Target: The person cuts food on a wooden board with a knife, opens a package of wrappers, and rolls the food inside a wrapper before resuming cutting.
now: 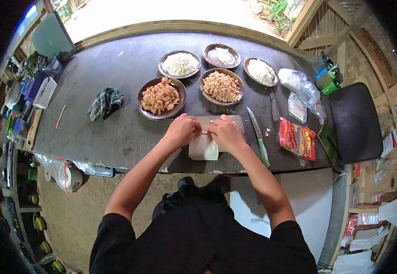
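Observation:
A pale, flat wrapper sheet (203,150) lies over a cutting board (235,122) at the table's near edge. At the sheet's far edge my left hand (183,129) pinches one end of a thin pale roll (204,133). The roll's other end is pinched by my right hand (226,134). Beyond my hands stand two bowls of brown crumbly filling (160,97) (222,86). Farther back are three dishes of pale shreds (180,64) (223,56) (261,71). A green-handled knife (258,137) rests right of the board.
A red packet (297,139) and plastic bags (301,89) lie at the right, near a second knife (274,106). A checked cloth (105,104) and a thin stick (60,116) are at the left. A dark chair (356,123) stands beyond the right edge.

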Demonstrator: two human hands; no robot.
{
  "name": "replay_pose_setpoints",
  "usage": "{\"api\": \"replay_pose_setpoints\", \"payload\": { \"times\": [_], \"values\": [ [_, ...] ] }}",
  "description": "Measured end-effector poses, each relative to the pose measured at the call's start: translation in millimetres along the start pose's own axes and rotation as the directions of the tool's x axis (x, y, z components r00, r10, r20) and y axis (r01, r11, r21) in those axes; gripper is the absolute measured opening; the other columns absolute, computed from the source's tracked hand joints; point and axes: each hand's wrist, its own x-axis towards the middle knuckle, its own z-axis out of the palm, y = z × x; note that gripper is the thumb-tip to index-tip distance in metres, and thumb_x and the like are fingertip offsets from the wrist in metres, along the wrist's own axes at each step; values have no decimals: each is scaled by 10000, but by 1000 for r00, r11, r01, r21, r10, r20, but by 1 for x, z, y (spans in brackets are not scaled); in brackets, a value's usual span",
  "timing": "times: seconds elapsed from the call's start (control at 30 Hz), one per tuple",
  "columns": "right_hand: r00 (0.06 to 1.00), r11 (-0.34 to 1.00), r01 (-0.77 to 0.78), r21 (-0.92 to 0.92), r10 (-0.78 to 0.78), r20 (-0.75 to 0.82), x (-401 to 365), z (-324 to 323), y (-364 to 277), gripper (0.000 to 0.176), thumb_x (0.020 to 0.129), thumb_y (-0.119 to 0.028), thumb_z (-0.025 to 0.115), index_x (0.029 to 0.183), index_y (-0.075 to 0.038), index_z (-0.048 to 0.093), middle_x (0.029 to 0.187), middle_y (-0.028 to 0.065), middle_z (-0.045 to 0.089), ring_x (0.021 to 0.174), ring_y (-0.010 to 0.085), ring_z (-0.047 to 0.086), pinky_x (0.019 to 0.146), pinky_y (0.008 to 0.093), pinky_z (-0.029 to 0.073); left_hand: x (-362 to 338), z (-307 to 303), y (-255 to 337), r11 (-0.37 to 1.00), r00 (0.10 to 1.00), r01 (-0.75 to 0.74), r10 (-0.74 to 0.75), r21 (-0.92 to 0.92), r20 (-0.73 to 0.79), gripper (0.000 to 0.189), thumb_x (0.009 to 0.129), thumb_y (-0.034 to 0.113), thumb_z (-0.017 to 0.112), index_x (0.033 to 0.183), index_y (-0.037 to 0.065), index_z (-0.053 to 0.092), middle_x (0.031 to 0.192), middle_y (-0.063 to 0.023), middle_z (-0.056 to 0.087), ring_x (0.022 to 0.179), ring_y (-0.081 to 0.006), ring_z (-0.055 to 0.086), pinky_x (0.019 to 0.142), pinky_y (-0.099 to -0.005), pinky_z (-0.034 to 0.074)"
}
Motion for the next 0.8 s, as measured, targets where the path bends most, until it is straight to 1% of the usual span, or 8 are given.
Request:
{"api": "replay_pose_setpoints", "payload": {
  "times": [0.13,0.2,0.23,0.3,0.57,0.63,0.7,0.8],
  "values": [
    [993,997,-73,-24,75,88,4,-6,-3,97,806,-81,696,846,-50,778,870,107,673,975,292,627,871,418,562,1,-3,6,991,998,-60,59,120,18,74,791,164,722,831,104,741,928,-71,704,910,-281,632,863,-386,498],
    [993,997,-77,-19,79,84,4,-5,-4,88,791,-67,698,847,-44,762,881,102,686,953,301,625,872,420,553,-1,-3,9,970,994,-110,102,215,49,79,823,175,699,851,104,714,945,-64,690,940,-271,624,852,-397,499],
    [993,997,-82,-14,83,79,4,-4,-4,86,776,-52,701,848,-38,746,892,98,698,931,310,623,873,422,543,-3,-2,9,970,994,-110,102,214,50,79,823,175,699,851,104,714,945,-64,690,940,-271,624,852,-397,499],
    [992,996,-85,12,84,94,3,-2,-2,94,780,-44,693,857,-38,748,892,102,698,934,313,628,873,427,543,-7,-2,7,957,981,-191,191,220,18,93,871,176,687,886,84,689,909,-73,677,921,-291,616,840,-417,495],
    [989,999,-16,47,8,149,-5,-3,7,124,813,-25,653,895,-17,745,927,145,693,980,315,634,864,427,560,-9,-10,4,961,977,-209,198,182,78,65,830,159,720,824,100,694,829,-54,696,886,-284,626,832,-403,495],
    [992,997,8,72,-17,127,-5,-6,6,111,816,-22,645,880,-19,735,899,143,681,969,310,635,860,426,557,-9,-16,6,957,974,-223,213,185,75,70,823,159,726,804,100,692,835,-55,702,878,-281,629,828,-399,495],
    [995,998,12,59,-18,95,-5,-9,3,111,819,-22,640,879,-20,733,892,138,675,964,310,635,859,422,557,-8,-21,7,948,977,-195,167,250,130,92,825,174,730,786,100,691,846,-54,707,868,-275,627,820,-396,498],
    [998,998,41,43,-43,43,-8,-6,2,98,823,-25,633,865,-20,721,884,129,662,954,309,634,859,411,556,-7,-17,2,941,970,-211,170,265,171,87,836,179,717,799,104,694,824,-52,693,866,-270,619,811,-401,499]
  ]
}}
